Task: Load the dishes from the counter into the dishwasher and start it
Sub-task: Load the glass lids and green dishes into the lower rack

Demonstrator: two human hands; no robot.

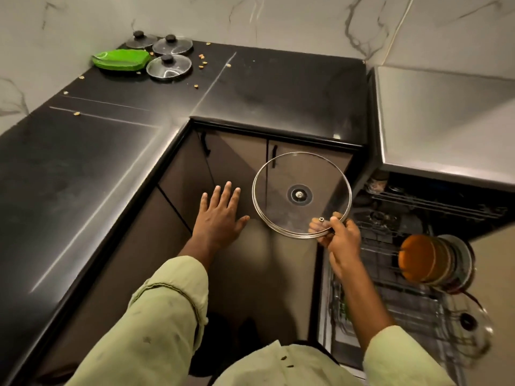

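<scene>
The right hand (pixel 341 240) is gripping a large glass lid (pixel 301 195) by its metal rim. The thumb is pressing on top of the rim and the curled fingers (pixel 320 240) are showing through the glass underneath. The lid is tilting up and away from those fingers, its underside with the central screw facing the camera, and it is hanging in the air in front of the cabinet doors (pixel 239 160).

Just to the left of the lid, the left hand (pixel 220 215) is hovering flat with its fingers (pixel 227 195) straight and spread, holding nothing. Its thumb is pointing toward the lid's rim without touching it.

To the right of the gripping fingers, the dishwasher (pixel 418 207) is standing open. A row of orange dishes (pixel 418 259) is sitting on edge in its rack, and another lid (pixel 471 321) is lying nearer the camera.

Well beyond both sets of fingers, at the far corner of the black counter (pixel 264 87), three knobbed lids (pixel 172 45) are sitting beside a stack of green plates (pixel 121 59), with crumbs (pixel 203 63) lying around them.
</scene>
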